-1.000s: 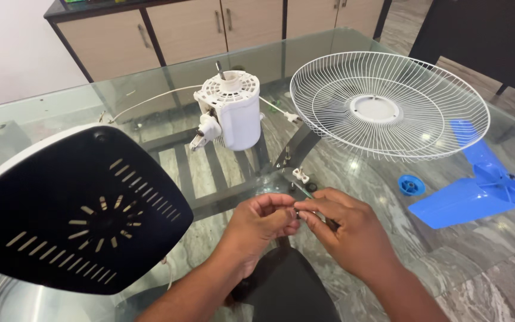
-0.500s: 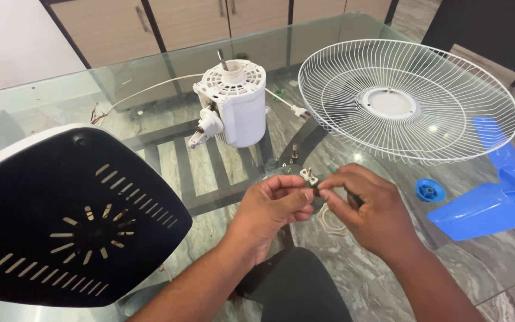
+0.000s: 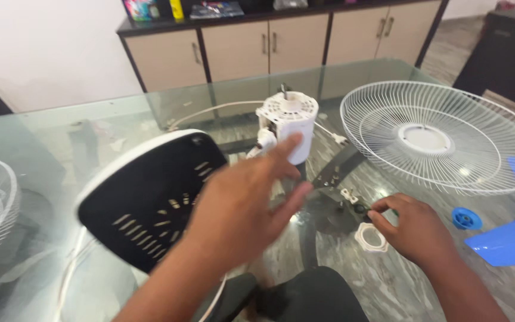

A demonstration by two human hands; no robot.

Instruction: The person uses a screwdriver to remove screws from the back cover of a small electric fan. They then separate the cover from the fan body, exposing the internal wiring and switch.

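Your left hand (image 3: pixel 242 200) is raised with fingers spread and grasps nothing, reaching toward the white motor housing (image 3: pixel 288 123) standing upright on the glass surface (image 3: pixel 120 125). Your right hand (image 3: pixel 415 229) pinches a small dark part (image 3: pixel 362 209) on the surface, beside a white plastic ring (image 3: pixel 371 237).

A plain white wall (image 3: pixel 49 53) ran along the room toward ten o'clock. Against it at twelve o'clock stood a low beige sideboard (image 3: pixel 281 42) with a dark top and metal door handles. Grey marbled floor (image 3: pixel 388 280) showed through the glass surface (image 3: pixel 61 137), which caught soft daylight reflections.
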